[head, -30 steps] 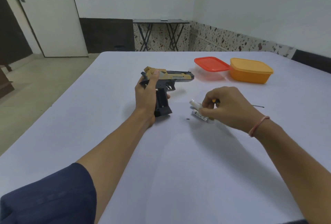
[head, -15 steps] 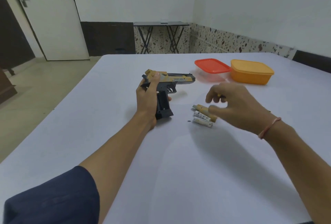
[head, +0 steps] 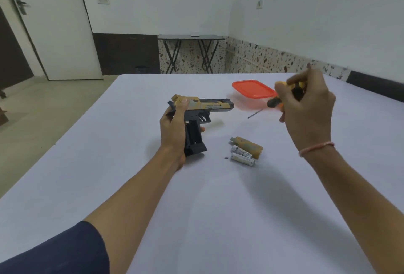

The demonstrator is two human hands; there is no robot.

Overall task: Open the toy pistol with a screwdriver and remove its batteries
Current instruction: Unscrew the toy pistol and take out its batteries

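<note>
White tabletop (head: 218, 219): my left hand (head: 175, 129) grips the toy pistol (head: 209, 105) at centre, open compartment upward for access. Batteries (head: 242, 156) lie at its four o'clock, out of the way; my right hand (head: 306, 111) clutches the screwdriver (head: 274, 103) at two o'clock, aloft.

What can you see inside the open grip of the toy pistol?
The grip compartment of the toy pistol looks dark and empty, no battery showing; two batteries lie on the table. The left hand covers the grip's left edge, so that part is unseen.
</note>
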